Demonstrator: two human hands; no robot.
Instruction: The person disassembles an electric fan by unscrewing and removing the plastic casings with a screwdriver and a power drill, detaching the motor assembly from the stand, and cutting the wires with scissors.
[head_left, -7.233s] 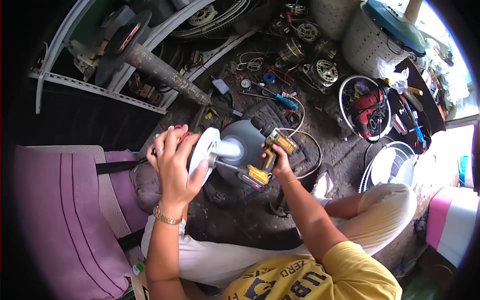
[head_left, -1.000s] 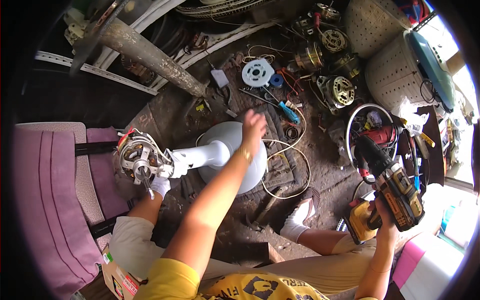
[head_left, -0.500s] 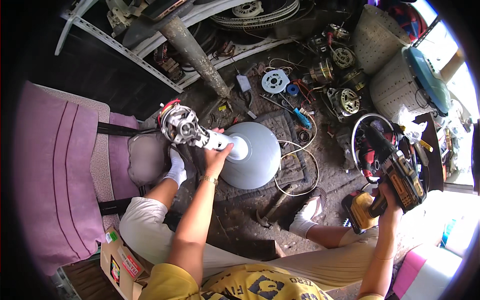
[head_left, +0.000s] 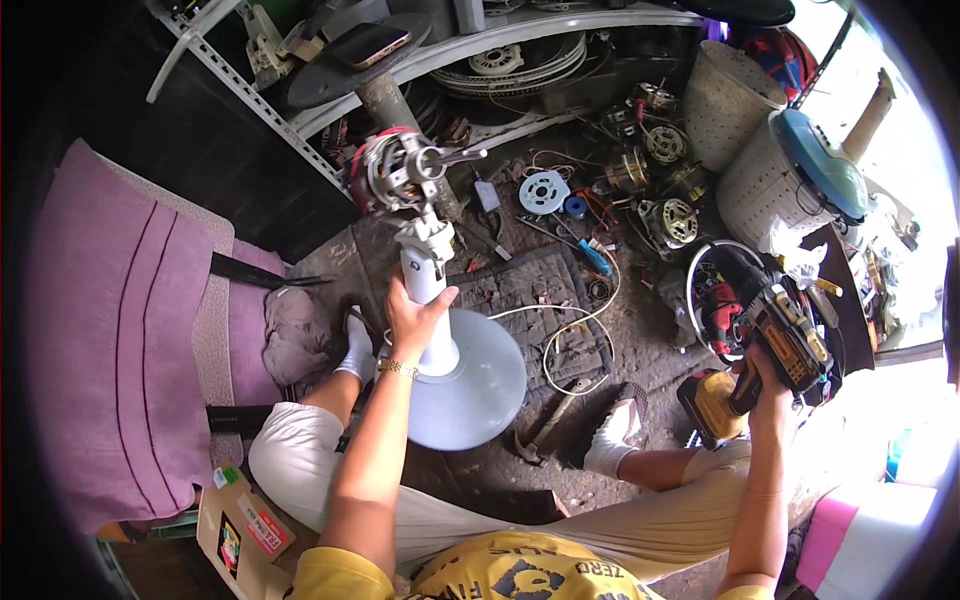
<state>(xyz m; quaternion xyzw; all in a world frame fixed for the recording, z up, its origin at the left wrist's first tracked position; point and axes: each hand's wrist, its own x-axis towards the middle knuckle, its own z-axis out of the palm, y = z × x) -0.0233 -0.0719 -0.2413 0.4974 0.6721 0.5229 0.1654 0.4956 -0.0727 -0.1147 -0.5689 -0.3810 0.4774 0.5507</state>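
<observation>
My left hand (head_left: 412, 322) is closed around the white neck of an electric fan stand (head_left: 424, 275), with the thumb on its right side. A bare fan motor (head_left: 392, 172) with red wires and a protruding shaft tops the neck. The round grey base (head_left: 475, 395) rests on the floor between my legs, and a white cord trails off to its right. At the right, my right hand (head_left: 768, 385) grips a yellow and black cordless drill (head_left: 790, 335), held up near a round wire-rimmed basket (head_left: 697, 290). The drill's far tip is hard to make out against the things behind it.
A hammer (head_left: 550, 425) lies by my right foot. Beyond the dark mat (head_left: 535, 275) are a blue-handled screwdriver (head_left: 596, 258), a pale blue disc (head_left: 544, 192) and several motor parts (head_left: 672, 222). A purple padded chair (head_left: 130, 340) stands left; a phone (head_left: 370, 45) sits on a round plate.
The fan stand has swung more upright, its motor moving up and right while the base came nearer and left. My left hand shifted with it. The drill stays in my right hand.
</observation>
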